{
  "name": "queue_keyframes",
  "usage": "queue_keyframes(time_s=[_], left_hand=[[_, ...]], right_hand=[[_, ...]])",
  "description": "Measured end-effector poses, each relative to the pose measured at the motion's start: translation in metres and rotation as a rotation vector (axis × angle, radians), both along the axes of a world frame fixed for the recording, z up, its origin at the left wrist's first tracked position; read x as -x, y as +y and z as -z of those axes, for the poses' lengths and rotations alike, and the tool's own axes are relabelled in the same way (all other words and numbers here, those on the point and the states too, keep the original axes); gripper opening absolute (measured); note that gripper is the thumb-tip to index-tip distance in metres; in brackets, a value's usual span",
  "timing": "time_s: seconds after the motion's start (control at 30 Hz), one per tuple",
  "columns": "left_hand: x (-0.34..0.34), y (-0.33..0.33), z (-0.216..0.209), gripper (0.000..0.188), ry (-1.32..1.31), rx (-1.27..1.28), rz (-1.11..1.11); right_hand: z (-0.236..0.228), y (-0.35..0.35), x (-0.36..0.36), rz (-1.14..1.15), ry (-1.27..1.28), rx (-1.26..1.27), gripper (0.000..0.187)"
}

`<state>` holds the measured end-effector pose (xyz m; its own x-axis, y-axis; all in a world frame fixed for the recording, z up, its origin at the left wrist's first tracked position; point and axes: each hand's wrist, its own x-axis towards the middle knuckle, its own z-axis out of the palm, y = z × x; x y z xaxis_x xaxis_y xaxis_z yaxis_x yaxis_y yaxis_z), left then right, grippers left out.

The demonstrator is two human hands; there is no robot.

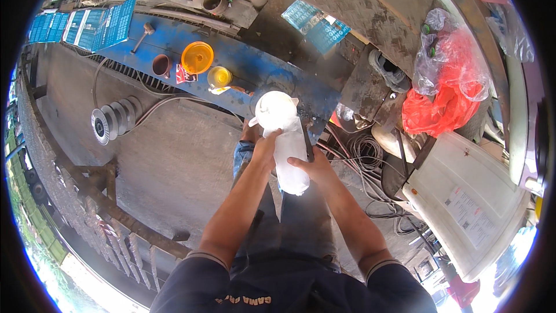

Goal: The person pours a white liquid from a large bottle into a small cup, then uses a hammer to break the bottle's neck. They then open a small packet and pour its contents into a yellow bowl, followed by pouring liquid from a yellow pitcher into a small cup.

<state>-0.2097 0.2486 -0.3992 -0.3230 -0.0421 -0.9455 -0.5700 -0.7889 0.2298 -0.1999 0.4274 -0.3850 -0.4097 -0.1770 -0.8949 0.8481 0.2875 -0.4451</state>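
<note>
A long, whitish, translucent plastic bag (291,165) lies lengthwise between my hands; its contents are washed out by glare. My left hand (267,148) is closed on its left side, the thumb against the upper end. Lower down, my right hand (315,167) grips the right side, thumb across the front. Just beyond the bag's far end is a white pitcher (275,110) with a small spout and a handle. The pitcher is over the near edge of a blue bench (255,95). Where the bag meets the pitcher, I cannot tell whether they touch.
On the bench are an orange container (197,57), a cup with yellow contents (219,76), a brown mug (161,65) and a hammer (143,37). Coiled cables (364,152) lie at right, near red plastic bags (443,107) and a white bin lid (463,203). A wire spool (116,120) is at left.
</note>
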Motion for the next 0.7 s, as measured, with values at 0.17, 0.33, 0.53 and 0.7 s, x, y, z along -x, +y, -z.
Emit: queue_keyframes(time_s=[0.17,0.33,0.53,0.7], left_hand=[[-0.011,0.002,0.009,0.038,0.096,-0.038,0.027],[-0.025,-0.001,0.027,0.041,0.038,0.064,0.130],[-0.018,0.025,-0.028,0.037,0.408,0.397,0.328],[0.030,0.054,-0.101,0.029,0.925,0.718,0.863]], right_hand=[[-0.011,-0.005,0.001,-0.064,0.041,-0.082,0.097],[-0.020,0.003,-0.005,-0.098,0.086,-0.068,0.110],[-0.001,0.029,-0.034,-0.082,0.396,0.024,0.119],[-0.002,0.059,-0.041,0.261,0.436,0.205,0.101]])
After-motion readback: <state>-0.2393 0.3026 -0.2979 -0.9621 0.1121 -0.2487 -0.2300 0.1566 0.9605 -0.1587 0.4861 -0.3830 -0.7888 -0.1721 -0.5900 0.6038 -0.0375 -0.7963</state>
